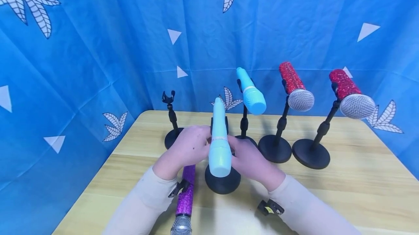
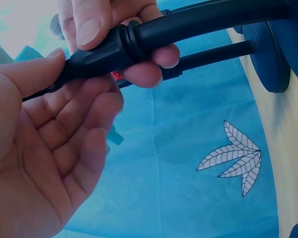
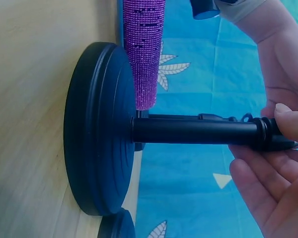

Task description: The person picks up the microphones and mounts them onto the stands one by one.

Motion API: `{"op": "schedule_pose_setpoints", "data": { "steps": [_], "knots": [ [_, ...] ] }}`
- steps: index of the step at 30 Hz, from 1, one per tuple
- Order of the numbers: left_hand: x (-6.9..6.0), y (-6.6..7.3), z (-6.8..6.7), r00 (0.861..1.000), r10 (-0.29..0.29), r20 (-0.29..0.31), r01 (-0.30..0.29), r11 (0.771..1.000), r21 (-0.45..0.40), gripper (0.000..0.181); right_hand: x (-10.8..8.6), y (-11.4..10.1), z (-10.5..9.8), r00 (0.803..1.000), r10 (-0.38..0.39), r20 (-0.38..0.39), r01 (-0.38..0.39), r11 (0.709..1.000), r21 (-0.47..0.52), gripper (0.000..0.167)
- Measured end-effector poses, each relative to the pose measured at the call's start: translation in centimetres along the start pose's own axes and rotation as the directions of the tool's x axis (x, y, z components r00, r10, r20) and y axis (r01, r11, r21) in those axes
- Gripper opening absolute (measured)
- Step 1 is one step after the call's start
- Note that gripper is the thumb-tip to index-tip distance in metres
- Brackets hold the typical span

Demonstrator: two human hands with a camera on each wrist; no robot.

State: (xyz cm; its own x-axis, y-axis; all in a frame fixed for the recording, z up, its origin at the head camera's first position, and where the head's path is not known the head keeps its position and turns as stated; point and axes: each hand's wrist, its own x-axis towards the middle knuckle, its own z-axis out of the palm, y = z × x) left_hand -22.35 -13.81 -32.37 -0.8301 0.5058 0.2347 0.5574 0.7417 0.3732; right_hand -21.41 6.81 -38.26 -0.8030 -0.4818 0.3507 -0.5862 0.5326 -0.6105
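Note:
A light-blue microphone (image 1: 219, 151) lies in the clip of a black stand, its head tilted toward the camera. Below it, the stand's round base (image 1: 222, 181) rests on the table. My left hand (image 1: 191, 146) and right hand (image 1: 250, 160) meet at the stand behind the microphone. In the left wrist view, my left hand (image 2: 49, 134) pinches the black joint (image 2: 102, 57) with thumb and fingers. The right wrist view has my right hand (image 3: 283, 173) gripping the upper end of the stand's pole (image 3: 193, 130), thumb on its collar.
A purple glittery microphone (image 1: 185, 200) lies on the table (image 1: 360, 191) under my left forearm. An unloaded stand (image 1: 172, 118) is at the back left. Behind and right stand another light-blue microphone (image 1: 250, 91) and two red ones (image 1: 291, 78), (image 1: 345, 84) on stands.

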Motion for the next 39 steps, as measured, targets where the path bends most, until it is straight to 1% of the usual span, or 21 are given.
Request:
{"op": "schedule_pose_setpoints", "data": {
  "steps": [2,4,7,8,11,14,16,19,21,22,24,25,28,30,32,33,36,39],
  "knots": [
    [-0.1,0.0,0.0,0.998,0.034,-0.052,-0.033,0.999,0.009,0.003,0.1,0.1,0.1,1.0,-0.022,-0.006,0.022,0.999,-0.03,0.024],
    [-0.2,0.0,0.0,0.994,0.052,-0.093,-0.051,0.999,0.01,0.005,0.1,0.2,0.1,0.999,-0.036,-0.018,0.035,0.998,-0.046,0.014],
    [-0.2,0.2,0.0,0.989,0.063,-0.137,-0.065,0.998,-0.009,0.004,0.0,0.4,0.0,1.0,-0.025,-0.018,0.025,1.0,0.003,0.009],
    [-0.2,0.2,0.0,0.987,0.062,-0.15,-0.066,0.998,-0.024,0.004,0.0,0.4,0.0,1.0,-0.005,-0.006,0.005,0.999,0.039,0.009],
    [0.0,0.4,-0.3,0.98,0.057,-0.19,-0.07,0.996,-0.061,0.004,0.0,0.4,-0.1,0.998,0.049,0.033,-0.053,0.989,0.139,0.014],
    [0.3,0.5,-0.7,0.978,0.059,-0.201,-0.075,0.994,-0.074,0.004,-0.1,0.5,0.0,0.996,0.078,0.046,-0.086,0.976,0.201,0.022],
    [0.5,0.6,-1.0,0.977,0.064,-0.202,-0.08,0.994,-0.071,0.004,0.0,0.6,0.2,0.997,0.062,0.037,-0.069,0.97,0.234,0.029],
    [0.7,0.7,-1.6,0.975,0.078,-0.207,-0.094,0.993,-0.069,0.005,0.1,0.8,0.4,1.0,0.012,0.027,-0.019,0.963,0.267,0.037],
    [0.9,0.8,-1.9,0.972,0.093,-0.215,-0.109,0.992,-0.063,0.005,0.2,0.9,0.4,1.0,-0.02,0.02,0.014,0.97,0.244,0.037],
    [0.9,0.8,-2.0,0.971,0.099,-0.219,-0.115,0.991,-0.063,0.005,0.2,0.9,0.3,0.999,-0.037,0.012,0.034,0.976,0.216,0.034],
    [1.0,0.9,-2.0,0.968,0.11,-0.225,-0.128,0.99,-0.066,0.005,0.3,0.9,0.1,0.998,-0.061,-0.017,0.063,0.99,0.126,0.028],
    [1.0,0.9,-2.0,0.966,0.117,-0.23,-0.135,0.989,-0.062,0.005,0.3,0.9,0.1,0.997,-0.075,-0.037,0.078,0.994,0.076,0.023],
    [0.9,1.0,-2.1,0.962,0.133,-0.24,-0.151,0.987,-0.059,0.003,0.6,0.7,0.0,0.991,-0.092,-0.098,0.088,0.995,-0.041,0.021],
    [0.9,1.0,-2.1,0.959,0.143,-0.247,-0.159,0.986,-0.05,0.005,0.8,0.6,0.3,0.989,-0.08,-0.126,0.072,0.995,-0.071,0.023],
    [0.9,1.0,-2.1,0.958,0.142,-0.249,-0.158,0.987,-0.044,0.006,0.8,0.6,0.6,0.989,-0.063,-0.136,0.052,0.995,-0.082,0.026],
    [0.9,1.1,-2.1,0.959,0.139,-0.247,-0.154,0.987,-0.041,0.005,0.8,0.5,0.7,0.99,-0.055,-0.131,0.046,0.996,-0.072,0.028],
    [0.7,0.9,-1.9,0.962,0.127,-0.241,-0.138,0.99,-0.029,0.004,0.4,0.4,0.7,0.996,-0.034,-0.08,0.034,0.999,0.002,0.032],
    [0.5,0.8,-1.8,0.964,0.118,-0.238,-0.127,0.992,-0.025,0.004,0.0,0.2,0.0,0.999,-0.038,-0.035,0.041,0.996,0.081,0.038]
  ]
}}
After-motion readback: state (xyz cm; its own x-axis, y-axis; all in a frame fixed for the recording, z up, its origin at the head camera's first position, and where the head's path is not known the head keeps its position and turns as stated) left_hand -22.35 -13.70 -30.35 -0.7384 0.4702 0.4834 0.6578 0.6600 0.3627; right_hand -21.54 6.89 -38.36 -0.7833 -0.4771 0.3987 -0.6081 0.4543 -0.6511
